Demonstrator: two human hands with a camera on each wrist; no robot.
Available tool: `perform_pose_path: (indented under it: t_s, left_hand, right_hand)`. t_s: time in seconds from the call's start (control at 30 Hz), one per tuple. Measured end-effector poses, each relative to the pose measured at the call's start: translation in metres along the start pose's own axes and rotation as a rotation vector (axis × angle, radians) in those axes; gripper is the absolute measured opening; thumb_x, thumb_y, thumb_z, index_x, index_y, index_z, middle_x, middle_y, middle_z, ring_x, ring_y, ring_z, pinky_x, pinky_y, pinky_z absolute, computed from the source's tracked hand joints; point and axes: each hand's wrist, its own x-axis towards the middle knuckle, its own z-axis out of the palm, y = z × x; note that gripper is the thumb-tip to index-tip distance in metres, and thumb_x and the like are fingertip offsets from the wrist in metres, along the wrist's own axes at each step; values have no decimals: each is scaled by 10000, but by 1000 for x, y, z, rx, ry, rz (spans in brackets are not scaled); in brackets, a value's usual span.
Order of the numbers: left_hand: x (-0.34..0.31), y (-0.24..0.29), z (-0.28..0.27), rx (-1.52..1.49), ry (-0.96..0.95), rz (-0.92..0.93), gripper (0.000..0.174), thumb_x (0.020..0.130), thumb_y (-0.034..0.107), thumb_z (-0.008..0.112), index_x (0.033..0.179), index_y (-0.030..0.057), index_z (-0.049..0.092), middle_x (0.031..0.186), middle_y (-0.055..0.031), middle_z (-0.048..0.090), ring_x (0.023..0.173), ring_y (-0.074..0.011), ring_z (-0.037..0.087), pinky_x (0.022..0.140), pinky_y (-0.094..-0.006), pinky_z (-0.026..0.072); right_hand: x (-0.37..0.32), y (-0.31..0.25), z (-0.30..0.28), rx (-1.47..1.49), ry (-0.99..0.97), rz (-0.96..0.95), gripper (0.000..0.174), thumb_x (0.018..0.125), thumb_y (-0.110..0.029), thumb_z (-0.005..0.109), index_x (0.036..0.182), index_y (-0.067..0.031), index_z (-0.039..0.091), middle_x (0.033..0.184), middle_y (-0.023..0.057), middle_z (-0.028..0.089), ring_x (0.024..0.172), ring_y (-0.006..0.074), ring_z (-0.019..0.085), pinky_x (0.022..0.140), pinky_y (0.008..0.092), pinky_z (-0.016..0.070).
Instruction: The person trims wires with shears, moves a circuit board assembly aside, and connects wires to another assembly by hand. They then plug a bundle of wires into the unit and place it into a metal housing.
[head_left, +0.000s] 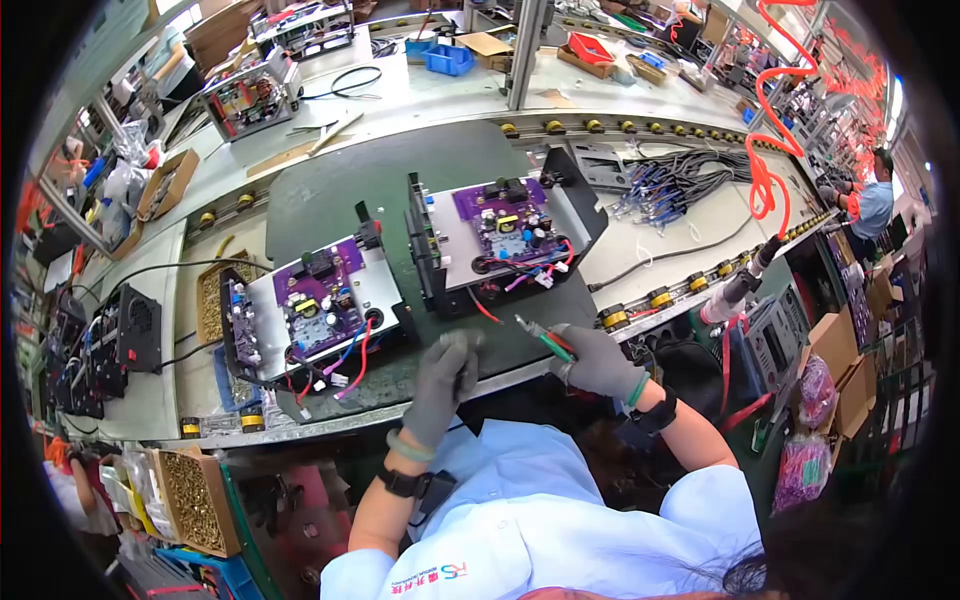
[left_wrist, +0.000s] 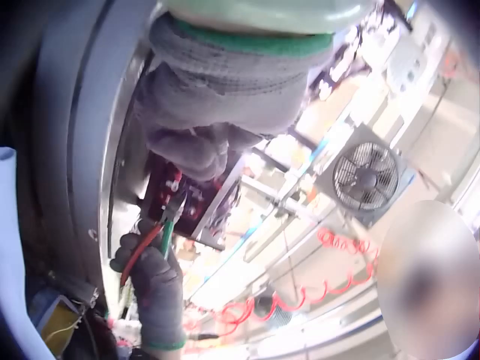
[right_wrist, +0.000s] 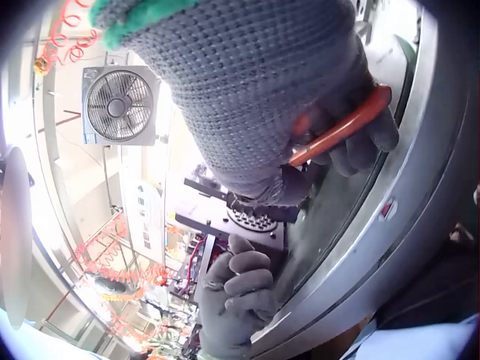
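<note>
My gloved right hand [head_left: 600, 362] holds pliers [head_left: 545, 338] with red and green handles, their tips pointing up and left. In the right wrist view a red handle [right_wrist: 341, 129] crosses the curled fingers. The gloved left hand [head_left: 440, 385] is over the front edge of the green mat, fingers curled, and no object shows in it. Ahead of the hands stands an open metal chassis with a purple circuit board [head_left: 503, 222], red and pink wires [head_left: 545, 275] hanging from its front. A second chassis with a similar purple board [head_left: 318, 292] sits to the left.
Both chassis rest on a dark green mat [head_left: 350, 180] across a roller conveyor [head_left: 660, 298]. A bundle of dark cables [head_left: 690, 185] lies at the right. A coiled red hose [head_left: 765, 150] hangs there. Black units [head_left: 130, 325] stand at the left beside a box of small parts [head_left: 210, 295].
</note>
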Motion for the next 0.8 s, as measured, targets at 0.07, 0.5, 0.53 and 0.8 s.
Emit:
perform_pose_path:
  t_s: [0.07, 0.5, 0.53, 0.8]
  left_hand:
    - [23, 10, 31, 363, 481, 446, 485, 904, 296, 734, 1263, 12, 575, 752, -58, 606, 661, -116, 573, 624, -297, 488]
    - [49, 31, 31, 1123, 488, 544, 341, 868, 251, 743, 1117, 24, 693, 779, -152, 708, 704, -265, 702, 662, -389, 535]
    - [51, 30, 29, 1177, 499, 512, 355, 868, 265, 738, 1126, 26, 692, 796, -159, 713, 727, -293, 707, 679, -403, 540]
    - [54, 25, 27, 1195, 494, 554, 394, 875, 256, 720, 1191, 25, 673, 756, -111, 697, 721, -287, 693, 670, -404, 531]
  right_hand:
    - [-2, -3, 1, 94, 96, 52, 484, 835, -294, 729, 1249, -73, 610, 1049, 178, 690, 988, 383, 669, 853, 449, 530]
    - [37, -2, -2, -69, 285, -133, 521, 811, -335, 719, 1250, -74, 618, 1071, 165, 665, 1014, 362, 660, 881, 458, 530]
    - [41, -5, -2, -102, 268, -136, 525, 808, -338, 718, 1251, -75, 617, 1085, 162, 663, 1029, 353, 658, 886, 456, 530]
    - [43, -23, -18, -263, 122, -122, 491, 795, -328, 713, 1198, -57, 641, 1027, 155, 686, 945, 366, 683, 846, 457, 548]
